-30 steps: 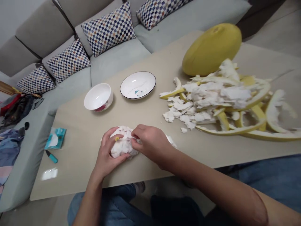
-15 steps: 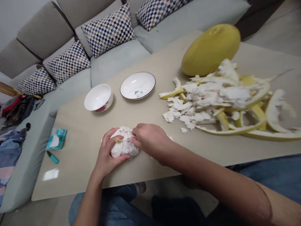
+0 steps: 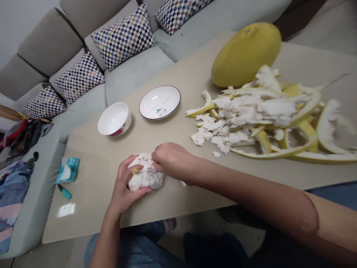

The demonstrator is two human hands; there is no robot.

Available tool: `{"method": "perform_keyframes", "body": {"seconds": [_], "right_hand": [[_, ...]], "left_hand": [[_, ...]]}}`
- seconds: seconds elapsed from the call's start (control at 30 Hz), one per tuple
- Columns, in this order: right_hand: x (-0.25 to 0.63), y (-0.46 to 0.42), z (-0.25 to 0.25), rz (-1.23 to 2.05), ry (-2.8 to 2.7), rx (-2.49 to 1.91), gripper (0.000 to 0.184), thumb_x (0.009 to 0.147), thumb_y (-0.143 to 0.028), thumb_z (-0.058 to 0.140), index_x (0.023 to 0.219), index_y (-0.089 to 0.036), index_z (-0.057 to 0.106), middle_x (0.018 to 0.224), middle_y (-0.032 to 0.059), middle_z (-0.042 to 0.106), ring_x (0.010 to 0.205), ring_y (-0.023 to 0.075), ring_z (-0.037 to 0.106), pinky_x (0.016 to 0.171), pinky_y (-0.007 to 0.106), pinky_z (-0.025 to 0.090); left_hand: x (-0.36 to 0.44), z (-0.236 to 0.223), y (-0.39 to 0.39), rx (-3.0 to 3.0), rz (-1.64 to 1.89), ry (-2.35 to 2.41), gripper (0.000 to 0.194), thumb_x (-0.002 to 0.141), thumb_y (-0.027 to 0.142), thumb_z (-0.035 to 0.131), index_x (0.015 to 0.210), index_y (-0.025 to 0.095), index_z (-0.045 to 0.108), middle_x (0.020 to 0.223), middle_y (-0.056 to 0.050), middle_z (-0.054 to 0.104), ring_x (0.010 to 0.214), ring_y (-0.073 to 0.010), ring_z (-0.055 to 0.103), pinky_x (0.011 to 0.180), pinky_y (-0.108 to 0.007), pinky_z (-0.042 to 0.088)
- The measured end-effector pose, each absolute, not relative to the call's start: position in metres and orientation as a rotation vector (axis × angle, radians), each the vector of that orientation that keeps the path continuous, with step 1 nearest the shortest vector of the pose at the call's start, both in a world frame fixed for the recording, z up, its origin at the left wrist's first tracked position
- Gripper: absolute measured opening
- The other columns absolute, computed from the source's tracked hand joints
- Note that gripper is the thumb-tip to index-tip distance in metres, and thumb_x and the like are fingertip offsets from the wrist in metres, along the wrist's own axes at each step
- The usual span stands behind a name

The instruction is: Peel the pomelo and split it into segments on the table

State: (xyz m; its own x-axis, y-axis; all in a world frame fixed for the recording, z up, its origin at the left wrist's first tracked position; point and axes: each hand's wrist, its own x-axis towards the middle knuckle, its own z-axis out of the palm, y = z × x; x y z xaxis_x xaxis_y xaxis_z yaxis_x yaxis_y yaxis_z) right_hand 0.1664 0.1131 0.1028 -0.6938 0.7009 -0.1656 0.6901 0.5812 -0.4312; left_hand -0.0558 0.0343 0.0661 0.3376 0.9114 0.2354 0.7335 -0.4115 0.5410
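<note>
A peeled pomelo [image 3: 147, 175], still coated in white pith with pinkish patches, rests at the near side of the table. My left hand [image 3: 126, 182] is wrapped around its left side, thumb low and fingers over the top, with a small yellow bit by the fingers. Curled tightly, my right hand [image 3: 171, 160] pinches at the pomelo's upper right; its fingertips are partly hidden. To the right lies a heap of pomelo peel [image 3: 275, 150], yellow strips mixed with torn white pith [image 3: 237, 111].
Behind the peel stands a whole pomelo [image 3: 247, 54]. A white bowl [image 3: 114, 119] and an oval plate [image 3: 160, 102] sit beyond my hands. At the table's left are a tissue pack [image 3: 68, 170] and a teal-handled knife [image 3: 64, 191]. A sofa [image 3: 134, 80] borders the table.
My view has shifted slightly. My left hand keeps hold of the pomelo, and my right hand still pinches at its upper right side. The other things stay in place.
</note>
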Motion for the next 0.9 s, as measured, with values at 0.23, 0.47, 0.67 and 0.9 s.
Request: {"method": "perform_keyframes", "body": {"seconds": [0.23, 0.47, 0.67, 0.9], "right_hand": [[0.167, 0.109, 0.071, 0.856, -2.334, -1.282, 0.02, 0.086, -0.025, 0.057, 0.085, -0.015, 0.074, 0.084, 0.0089, 0.075, 0.076, 0.0188, 0.066, 0.063, 0.026, 0.037], [0.181, 0.118, 0.089, 1.14, -2.371, -1.352, 0.018, 0.083, -0.029, 0.063, 0.084, -0.017, 0.076, 0.078, 0.0068, 0.075, 0.072, 0.0192, 0.067, 0.059, 0.026, 0.039], [0.164, 0.137, 0.11, 1.184, -2.654, -1.403, 0.014, 0.074, -0.021, 0.068, 0.075, -0.011, 0.078, 0.064, 0.0112, 0.072, 0.064, 0.0232, 0.067, 0.056, 0.028, 0.041], [0.176, 0.138, 0.097, 1.469, -2.422, -1.283, 0.015, 0.074, -0.02, 0.065, 0.066, -0.011, 0.073, 0.065, 0.0099, 0.074, 0.062, 0.0204, 0.068, 0.052, 0.024, 0.043]], "left_hand": [[-0.056, 0.067, 0.035, 2.25, 0.732, 1.483, 0.051, 0.077, 0.048, 0.078, 0.119, 0.029, 0.057, 0.143, -0.011, 0.044, 0.137, -0.0309, 0.044, 0.109, -0.052, 0.042], [-0.055, 0.066, 0.034, 2.262, 0.727, 1.462, 0.052, 0.076, 0.046, 0.079, 0.12, 0.03, 0.056, 0.145, -0.012, 0.044, 0.138, -0.0318, 0.042, 0.11, -0.054, 0.04], [-0.054, 0.067, 0.035, 2.292, 0.721, 1.445, 0.051, 0.078, 0.046, 0.078, 0.121, 0.03, 0.056, 0.145, -0.012, 0.043, 0.14, -0.0312, 0.041, 0.111, -0.053, 0.04], [-0.055, 0.067, 0.035, 2.304, 0.716, 1.471, 0.051, 0.077, 0.045, 0.079, 0.119, 0.029, 0.057, 0.144, -0.012, 0.044, 0.138, -0.0313, 0.043, 0.109, -0.053, 0.041]]}}
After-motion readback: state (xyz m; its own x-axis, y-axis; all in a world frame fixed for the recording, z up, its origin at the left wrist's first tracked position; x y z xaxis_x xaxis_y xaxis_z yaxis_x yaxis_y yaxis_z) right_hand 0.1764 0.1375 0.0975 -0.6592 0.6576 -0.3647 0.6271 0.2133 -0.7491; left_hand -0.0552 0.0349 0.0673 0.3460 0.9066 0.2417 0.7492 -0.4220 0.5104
